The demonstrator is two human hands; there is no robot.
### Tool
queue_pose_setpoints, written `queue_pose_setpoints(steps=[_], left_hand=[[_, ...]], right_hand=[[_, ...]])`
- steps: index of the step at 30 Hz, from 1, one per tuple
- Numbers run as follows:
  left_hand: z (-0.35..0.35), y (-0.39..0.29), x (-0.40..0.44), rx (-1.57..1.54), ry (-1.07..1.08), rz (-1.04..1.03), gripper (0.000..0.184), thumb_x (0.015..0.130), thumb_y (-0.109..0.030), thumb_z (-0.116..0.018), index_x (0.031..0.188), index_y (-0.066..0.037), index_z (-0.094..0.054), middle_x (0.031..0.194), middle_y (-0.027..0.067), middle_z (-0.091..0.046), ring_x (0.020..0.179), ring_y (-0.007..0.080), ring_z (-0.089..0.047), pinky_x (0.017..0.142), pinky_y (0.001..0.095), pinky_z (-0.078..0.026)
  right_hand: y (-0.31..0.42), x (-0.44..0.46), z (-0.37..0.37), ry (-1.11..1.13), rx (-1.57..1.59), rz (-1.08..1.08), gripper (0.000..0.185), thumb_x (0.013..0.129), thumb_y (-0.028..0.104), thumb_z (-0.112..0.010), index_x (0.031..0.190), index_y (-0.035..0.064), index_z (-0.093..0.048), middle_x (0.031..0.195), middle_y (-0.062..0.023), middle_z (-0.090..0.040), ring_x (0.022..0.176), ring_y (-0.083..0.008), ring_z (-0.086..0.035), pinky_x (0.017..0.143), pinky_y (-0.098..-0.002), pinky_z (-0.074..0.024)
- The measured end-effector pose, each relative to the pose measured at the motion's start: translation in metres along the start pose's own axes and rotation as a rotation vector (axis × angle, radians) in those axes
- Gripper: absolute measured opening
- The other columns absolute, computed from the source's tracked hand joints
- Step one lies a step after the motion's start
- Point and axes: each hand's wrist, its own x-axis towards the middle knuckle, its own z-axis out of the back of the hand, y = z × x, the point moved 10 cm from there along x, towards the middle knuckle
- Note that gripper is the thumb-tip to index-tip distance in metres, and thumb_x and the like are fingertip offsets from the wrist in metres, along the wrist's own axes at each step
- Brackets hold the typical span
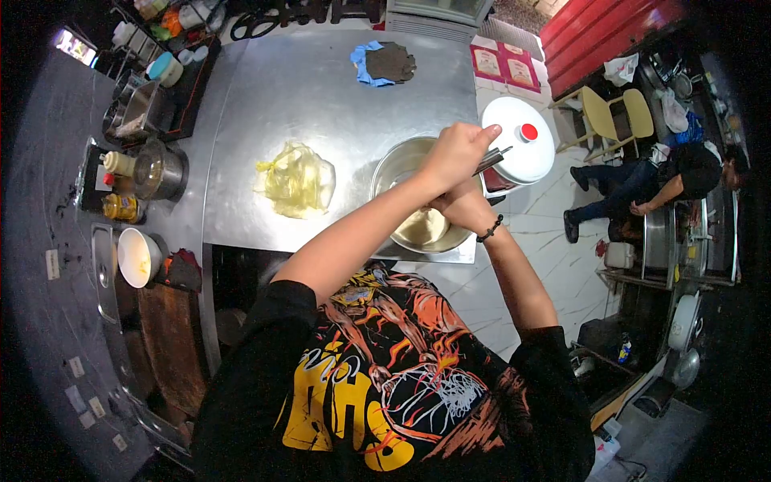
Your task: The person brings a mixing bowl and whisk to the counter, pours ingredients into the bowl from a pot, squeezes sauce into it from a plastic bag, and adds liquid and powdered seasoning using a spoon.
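Silvery metal shows first: a handle (495, 159) juts from the left hand (454, 158), whose fingers are curled tightly around it while the thumb stands out beside it. Just below, the right hand (466, 206), with a dark beaded bracelet (491, 228) at the wrist, bends in toward the same handle, but its fingers are largely hidden, so whether they clamp it cannot be told. Both hands are above a metal pot (395, 165), near the front right corner of the steel table (257, 96), with a pale mixture (426, 229) inside; the handle's lower end is out of sight. Working that mixture seems to be the step in hand, and the next move probably calls for a firm hold and care with the pot, which neither hand visibly steadies. Beside it is a white-lidded container (510, 149); leftward on the table lies a yellowish plastic bag (295, 181), and farther back, a dark crumpled cloth (393, 63).
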Motion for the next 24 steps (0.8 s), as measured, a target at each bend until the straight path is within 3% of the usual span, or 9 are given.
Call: queue_pose_setpoints(steps=[6,16,18,24], left_hand=[[-0.005,-0.001,0.003,-0.027,-0.045,-0.021,0.057,0.091,-0.044,-0.049,0.053,-0.002,-0.040,0.048,0.0003,-0.032,0.049,0.0110,-0.030,0.045,0.0323,-0.029],[-0.005,0.004,0.004,-0.050,-0.083,0.005,0.056,0.091,-0.045,-0.048,0.053,-0.005,-0.043,0.047,-0.0012,-0.036,0.045,0.0111,-0.032,0.043,0.0315,-0.030],[-0.005,0.011,0.004,-0.168,-0.097,0.032,0.052,0.091,-0.042,-0.049,0.054,-0.006,-0.044,0.046,-0.0023,-0.038,0.040,0.0093,-0.035,0.038,0.0289,-0.027],[-0.014,0.035,0.004,-0.322,-0.040,0.118,0.048,0.091,-0.039,-0.052,0.055,-0.010,-0.041,0.045,-0.0051,-0.034,0.035,0.0060,-0.032,0.032,0.0243,-0.023]], right_hand=[[0.005,-0.001,0.004,-0.068,-0.129,0.118,0.027,0.066,0.001,-0.062,0.092,-0.0015,-0.057,0.086,-0.0179,-0.060,0.085,-0.0334,-0.058,0.075,-0.0400,-0.0462],[-0.002,-0.004,-0.005,0.021,-0.082,0.018,0.024,0.066,0.004,-0.065,0.089,-0.0008,-0.061,0.088,-0.0190,-0.062,0.088,-0.0348,-0.057,0.077,-0.0404,-0.0459],[-0.007,-0.006,-0.012,0.117,-0.006,-0.106,0.024,0.067,0.007,-0.067,0.089,0.0001,-0.062,0.091,-0.0184,-0.062,0.090,-0.0350,-0.057,0.079,-0.0413,-0.0450],[-0.010,-0.009,-0.019,0.079,-0.061,-0.063,0.024,0.068,0.010,-0.068,0.090,0.0020,-0.063,0.097,-0.0183,-0.062,0.095,-0.0356,-0.055,0.088,-0.0433,-0.0410]])
